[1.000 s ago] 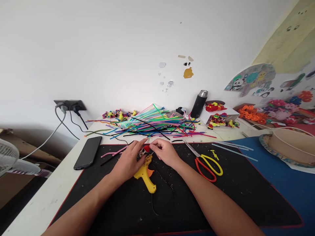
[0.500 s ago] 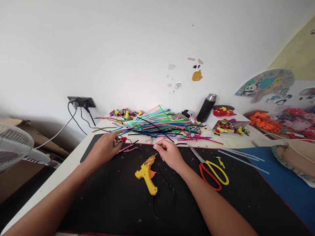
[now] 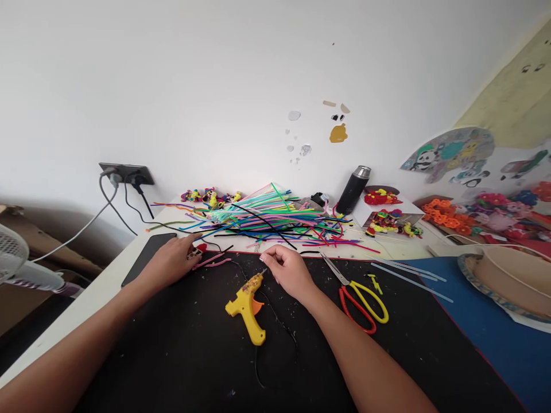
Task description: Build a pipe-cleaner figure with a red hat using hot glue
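My left hand is at the mat's far left edge, its fingers curled round a small red, black and white pipe-cleaner figure, partly hidden by them. Two pink pipe-cleaner pieces lie just right of it. My right hand is closed in a pinch above the mat, near the metal nozzle of a yellow glue gun. Whatever its fingertips hold is too small to make out. The glue gun lies on its side, its orange trigger facing right. Scissors with one red and one yellow handle lie partly open right of my right hand.
A heap of coloured pipe cleaners spreads along the wall. Behind stand a black flask and a white box with small figures. Clear glue sticks lie right, a phone left. The glue gun's cord crosses the mat.
The view has turned slightly right, so everything sits further left. My left hand has lowered the small figure towards the table. My right hand keeps its pinch near the nozzle.
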Motion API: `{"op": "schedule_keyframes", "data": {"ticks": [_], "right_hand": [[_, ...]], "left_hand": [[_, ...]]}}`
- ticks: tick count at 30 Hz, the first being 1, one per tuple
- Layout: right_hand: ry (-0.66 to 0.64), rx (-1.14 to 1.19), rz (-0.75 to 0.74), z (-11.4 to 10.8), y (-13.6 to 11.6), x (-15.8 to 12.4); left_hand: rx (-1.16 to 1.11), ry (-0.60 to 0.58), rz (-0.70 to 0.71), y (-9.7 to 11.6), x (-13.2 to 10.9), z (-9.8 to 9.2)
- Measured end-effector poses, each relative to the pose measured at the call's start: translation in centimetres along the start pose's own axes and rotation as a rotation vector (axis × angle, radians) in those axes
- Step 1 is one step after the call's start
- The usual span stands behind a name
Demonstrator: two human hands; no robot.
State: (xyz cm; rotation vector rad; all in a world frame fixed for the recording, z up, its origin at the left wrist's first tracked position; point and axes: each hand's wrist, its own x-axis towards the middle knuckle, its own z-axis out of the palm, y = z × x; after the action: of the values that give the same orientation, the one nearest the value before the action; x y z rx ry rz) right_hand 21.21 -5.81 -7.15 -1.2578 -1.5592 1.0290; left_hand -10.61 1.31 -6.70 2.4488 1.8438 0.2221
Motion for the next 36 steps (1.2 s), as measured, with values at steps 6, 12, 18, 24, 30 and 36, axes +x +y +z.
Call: {"op": "schedule_keyframes", "data": {"ticks": [6, 12, 18, 24, 30, 36], "right_hand": [[0.001, -0.054, 0.009, 0.0, -0.5, -0.2], [0.015, -0.049, -0.019, -0.1, -0.2, -0.1], [0.032, -0.045, -0.015, -0.2, -0.1, 0.0], [0.027, -0.084, -0.016, -0.3, -0.5, -0.1], [0.007, -0.114, -0.019, -0.2, -0.3, -0.1], [0.003, -0.129, 0.021, -0.1, -0.2, -0.1]], "left_hand": [[-0.112, 0.083, -0.013, -0.3, -0.5, -1.0], [-0.133, 0.281, 0.028, 1.3, -1.0, -2.8], [-0.090, 0.130, 0.235, 6.3, -0.6, -2.5], [0.146, 0.010, 0.195, 8.6, 2.2, -1.2], [0.164, 0.011, 0.205, 10.9, 2.9, -1.2], [0.085, 0.067, 0.259, 13.5, 2.7, -1.7]]}}
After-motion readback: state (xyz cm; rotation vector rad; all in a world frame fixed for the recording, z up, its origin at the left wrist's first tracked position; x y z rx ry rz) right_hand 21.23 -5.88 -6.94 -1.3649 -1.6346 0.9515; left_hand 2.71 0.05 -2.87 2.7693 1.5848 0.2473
